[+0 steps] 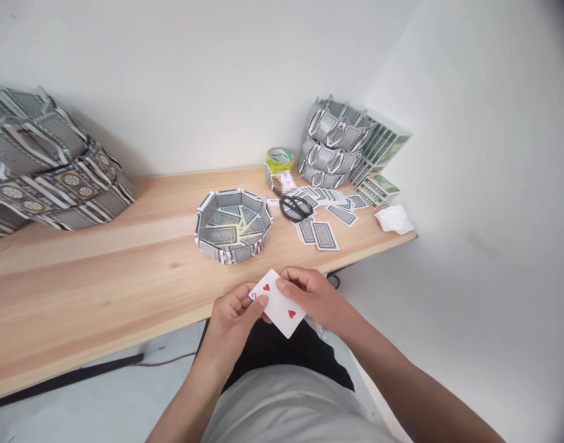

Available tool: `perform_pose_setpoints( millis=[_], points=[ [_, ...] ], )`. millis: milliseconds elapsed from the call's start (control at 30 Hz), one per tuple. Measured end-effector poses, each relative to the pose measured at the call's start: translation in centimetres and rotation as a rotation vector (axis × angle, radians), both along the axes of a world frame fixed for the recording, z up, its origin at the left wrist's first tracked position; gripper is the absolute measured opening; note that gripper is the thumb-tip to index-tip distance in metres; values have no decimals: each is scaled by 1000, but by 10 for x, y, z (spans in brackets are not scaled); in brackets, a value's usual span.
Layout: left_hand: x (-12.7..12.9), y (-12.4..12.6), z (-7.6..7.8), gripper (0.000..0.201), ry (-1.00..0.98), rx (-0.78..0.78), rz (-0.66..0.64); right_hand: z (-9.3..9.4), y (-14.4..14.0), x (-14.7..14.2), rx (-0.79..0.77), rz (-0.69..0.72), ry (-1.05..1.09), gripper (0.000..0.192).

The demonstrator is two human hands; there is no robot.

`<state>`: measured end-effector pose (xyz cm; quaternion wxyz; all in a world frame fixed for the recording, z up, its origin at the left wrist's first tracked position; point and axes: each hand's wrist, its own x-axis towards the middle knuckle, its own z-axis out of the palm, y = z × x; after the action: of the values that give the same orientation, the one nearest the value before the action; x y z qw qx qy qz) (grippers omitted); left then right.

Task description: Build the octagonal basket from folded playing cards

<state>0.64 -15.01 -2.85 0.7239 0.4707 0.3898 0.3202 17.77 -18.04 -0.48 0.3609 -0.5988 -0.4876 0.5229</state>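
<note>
Both hands hold one playing card [278, 304], a two of hearts, face up just off the near edge of the wooden table [101, 271]. My left hand [233, 317] pinches its left corner with the thumb on top. My right hand [309, 292] grips its upper right edge. Beyond the card, on the table, sits an octagonal bowl [233, 226] folded from grey-backed cards.
Black scissors [294, 208] lie among loose face-down cards [325, 235]. Behind them stand a tape roll [280, 159], a stack of folded card bowls [334, 144] and card boxes [378, 166]. A crumpled tissue [395, 219] is near the right edge. Large woven card pieces [42, 166] fill the far left.
</note>
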Motion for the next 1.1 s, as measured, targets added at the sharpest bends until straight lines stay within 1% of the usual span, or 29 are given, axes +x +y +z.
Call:
perform_pose_setpoints(
  millis=[100,200,300,433,500,567,633,667,700,733,800,833,900,1000,1100],
  points=[
    [0,0,3,26,-19,-23,-14,-6,3,4,-66,-19,122,34],
    [4,-1,9,26,-7,-42,13,-9,3,2,-82,-47,171,35],
    [8,-2,13,25,16,-56,31,-8,1,-2,-29,-87,126,32],
    [11,4,12,27,108,-51,-40,-5,4,0,93,-51,13,31],
    [12,10,12,27,173,-17,-43,-4,15,12,167,-36,-84,31],
    [14,16,14,26,243,27,-42,-2,36,32,274,-77,-262,28],
    [16,22,17,22,312,79,-80,1,65,58,365,-176,-483,22],
    [17,24,19,20,338,112,-109,2,82,70,387,-194,-613,21],
    [19,26,19,19,356,150,-133,3,98,81,380,-194,-770,21],
    [21,29,19,18,366,188,-150,3,114,90,350,-145,-944,22],
    [23,35,16,18,366,238,-142,3,140,101,319,-90,-1031,17],
    [23,38,13,19,362,250,-116,3,149,103,298,-54,-1063,16],
    [23,46,8,20,360,266,-47,2,161,101,255,-2,-1111,20],
    [18,60,2,24,386,302,71,5,167,92,185,45,-1175,29],
    [14,69,1,28,413,300,122,13,167,86,118,81,-1211,33]
  ],
)
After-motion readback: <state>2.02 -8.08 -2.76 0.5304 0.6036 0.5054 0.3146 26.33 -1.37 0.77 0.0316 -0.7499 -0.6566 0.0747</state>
